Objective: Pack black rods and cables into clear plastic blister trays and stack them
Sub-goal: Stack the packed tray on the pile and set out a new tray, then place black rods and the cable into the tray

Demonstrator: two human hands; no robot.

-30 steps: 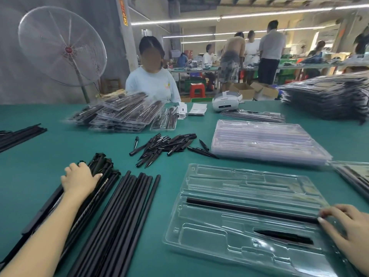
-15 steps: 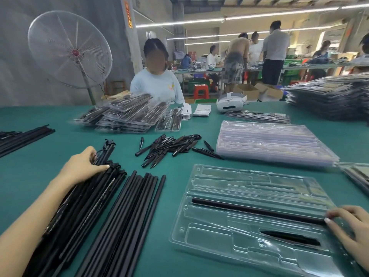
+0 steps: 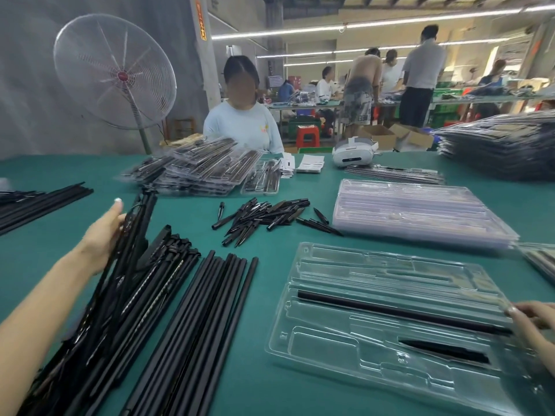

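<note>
A clear blister tray point(image 3: 354, 298) lies open on the green table at the right. One long black rod point(image 3: 390, 310) and a short black piece point(image 3: 444, 351) sit in its slots. My right hand point(image 3: 533, 321) touches the tray's right end at the rod's tip, fingers curled. My left hand point(image 3: 103, 235) grips a black cabled rod point(image 3: 136, 223) and lifts its far end off the pile of cabled rods point(image 3: 126, 301) at the left. Beside that pile lies a row of plain black rods point(image 3: 204, 319).
A heap of short black pieces point(image 3: 261, 216) lies mid-table. Empty clear trays point(image 3: 420, 211) are stacked behind the open tray. Packed trays point(image 3: 201, 169) sit further back, more point(image 3: 504, 145) at the far right. A person sits across the table; a fan point(image 3: 115, 72) stands at the left.
My left hand has moved forward along the cabled-rod pile, taken hold of one rod and raised its far end. My right hand has stayed at the tray's right end.
</note>
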